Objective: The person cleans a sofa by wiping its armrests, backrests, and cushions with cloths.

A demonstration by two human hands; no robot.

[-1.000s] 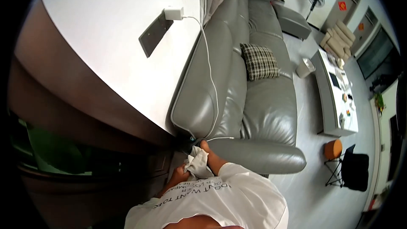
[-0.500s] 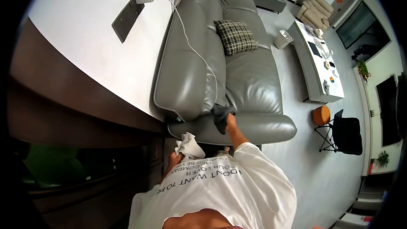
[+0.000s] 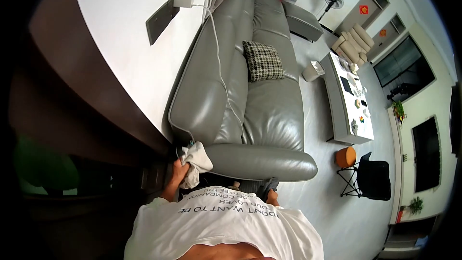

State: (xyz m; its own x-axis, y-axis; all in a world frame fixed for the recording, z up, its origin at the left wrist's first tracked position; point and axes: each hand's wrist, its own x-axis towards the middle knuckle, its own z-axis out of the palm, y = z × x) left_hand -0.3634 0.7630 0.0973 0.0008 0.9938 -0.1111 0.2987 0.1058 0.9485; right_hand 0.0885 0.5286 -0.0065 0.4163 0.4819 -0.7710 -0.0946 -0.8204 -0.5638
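- Cloth, off-white, soft and crumpled [image 3: 198, 160], hangs from the left hand [image 3: 180, 171] at the near end of the grey leather sofa [image 3: 274, 115]; fingers clenched on its gathered edge.
- Cloth, dark grey and bunched [image 3: 270, 188], sits at the right hand [image 3: 272, 197], below the outer part of the padded grey armrest [image 3: 260, 162]. Fingers grasp it; their exact placement is partly hidden.
- Hands are well apart, either side of the white lettered T-shirt [image 3: 226, 226]. Contact between either cloth and the armrest: cannot tell.
- White plastic charger [image 3: 183, 1] sits at the dark wall plate [image 3: 161, 21]; thin white cable [image 3: 219, 58] trails over the sofa back to the seat.
- Black-and-cream checked cushion [image 3: 263, 61] lies on the sofa.
- White tabletop [image 3: 365, 133], carrying small items, stands across the floor, near an orange round stool [image 3: 345, 157].
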